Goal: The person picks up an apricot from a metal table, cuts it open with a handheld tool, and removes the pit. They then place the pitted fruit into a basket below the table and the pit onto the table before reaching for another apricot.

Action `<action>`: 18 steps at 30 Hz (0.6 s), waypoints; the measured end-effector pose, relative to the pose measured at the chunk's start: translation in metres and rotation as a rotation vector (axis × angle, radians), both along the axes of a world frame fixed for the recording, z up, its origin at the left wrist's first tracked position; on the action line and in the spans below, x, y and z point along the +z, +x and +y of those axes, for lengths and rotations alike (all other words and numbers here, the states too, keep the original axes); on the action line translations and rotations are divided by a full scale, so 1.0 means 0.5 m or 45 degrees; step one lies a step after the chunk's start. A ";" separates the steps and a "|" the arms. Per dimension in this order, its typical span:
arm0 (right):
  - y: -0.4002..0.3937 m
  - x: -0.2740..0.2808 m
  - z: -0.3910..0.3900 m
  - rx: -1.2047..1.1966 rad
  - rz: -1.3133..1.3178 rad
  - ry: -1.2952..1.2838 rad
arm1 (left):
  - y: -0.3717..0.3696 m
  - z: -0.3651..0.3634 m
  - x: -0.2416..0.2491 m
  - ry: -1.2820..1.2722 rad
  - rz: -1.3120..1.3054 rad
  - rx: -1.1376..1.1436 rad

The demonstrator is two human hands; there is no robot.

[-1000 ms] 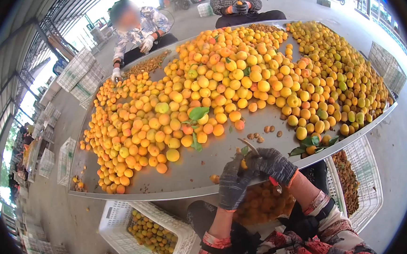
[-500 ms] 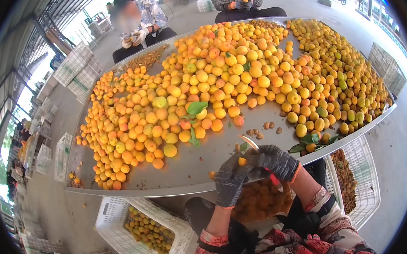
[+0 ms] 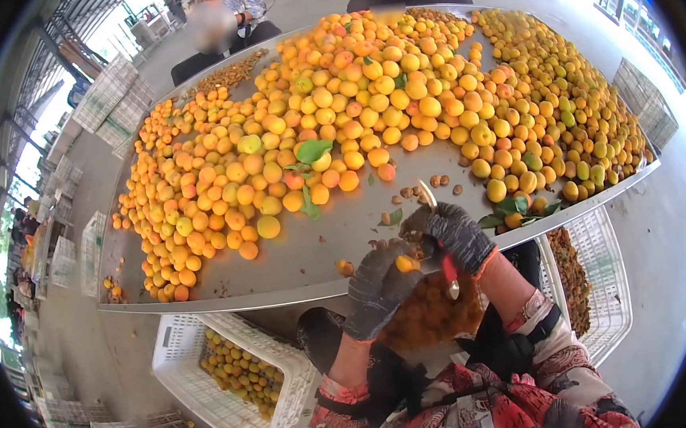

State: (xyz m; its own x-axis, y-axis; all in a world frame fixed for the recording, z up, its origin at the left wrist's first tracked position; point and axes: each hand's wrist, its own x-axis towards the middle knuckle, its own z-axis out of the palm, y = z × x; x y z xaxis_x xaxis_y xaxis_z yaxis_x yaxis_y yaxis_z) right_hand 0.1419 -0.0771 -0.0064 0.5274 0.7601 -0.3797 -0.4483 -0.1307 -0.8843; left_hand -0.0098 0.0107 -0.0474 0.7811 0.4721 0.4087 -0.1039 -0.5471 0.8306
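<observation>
My left hand [image 3: 376, 287], in a dark grey glove, is closed around a piece of apricot [image 3: 407, 263] whose orange flesh shows at the fingers. My right hand [image 3: 458, 238], gloved alike, grips a knife [image 3: 449, 269] with a red handle. Its pale curved blade points up past the knuckles, over the table. Both hands are at the near edge of the metal table [image 3: 322, 263], a little apart. Several brown pits [image 3: 438, 181] lie just beyond the right hand. Under the hands, a blurred heap of orange fruit pieces [image 3: 433, 311] shows.
A large pile of apricots [image 3: 335, 95] covers much of the table, with greener ones [image 3: 574, 110] at right. White crates stand below: one with apricots [image 3: 243, 372], one with brown bits [image 3: 570, 278]. Two people sit across the table. Stacked crates [image 3: 108, 95] stand at left.
My hands have drawn apart, the left one moving left and down with the apricot piece. The knife stays in my right hand. The camera has tilted, so the table sits higher in view.
</observation>
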 end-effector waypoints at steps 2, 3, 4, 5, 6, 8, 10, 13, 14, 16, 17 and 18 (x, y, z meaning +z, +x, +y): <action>0.038 -0.013 -0.003 0.003 0.019 0.065 | -0.022 0.010 0.010 0.215 0.127 -0.136; 0.062 -0.020 -0.004 0.045 -0.265 -0.126 | -0.029 0.011 0.014 0.433 0.248 -0.268; 0.079 -0.022 0.000 0.089 -0.549 -0.319 | -0.031 0.008 0.021 0.424 0.248 -0.268; 0.085 -0.002 0.003 0.128 -0.498 -0.445 | -0.032 0.006 0.032 0.490 0.193 -0.253; 0.090 -0.002 0.008 0.132 -0.499 -0.447 | -0.032 0.007 0.037 0.559 0.138 -0.235; 0.098 -0.005 0.015 0.125 -0.601 -0.461 | -0.029 0.010 0.037 0.368 0.143 -0.176; 0.110 -0.004 0.031 0.145 -0.570 -0.468 | -0.018 0.018 0.032 0.186 0.130 -0.111; 0.131 -0.013 0.062 0.165 -0.621 -0.465 | 0.005 0.033 -0.002 -0.099 0.116 0.061; 0.141 -0.021 0.076 0.160 -0.702 -0.457 | 0.015 0.038 -0.012 -0.050 0.101 0.148; 0.171 -0.050 0.105 0.211 -0.937 -0.495 | 0.028 0.037 -0.014 0.014 0.064 0.239; 0.177 -0.067 0.112 0.320 -1.195 -0.367 | 0.027 0.031 -0.009 0.009 0.164 0.283; 0.185 -0.084 0.127 0.411 -1.467 -0.229 | 0.030 0.033 -0.007 0.017 0.247 0.322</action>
State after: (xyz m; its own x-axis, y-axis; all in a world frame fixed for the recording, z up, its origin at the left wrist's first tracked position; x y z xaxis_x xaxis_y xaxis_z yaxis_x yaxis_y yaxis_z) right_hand 0.2346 -0.0135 -0.0482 0.4217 0.9037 0.0743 0.6667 -0.2534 -0.7009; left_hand 0.0050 0.0274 -0.0509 0.7038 0.6567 0.2710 0.1967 -0.5467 0.8139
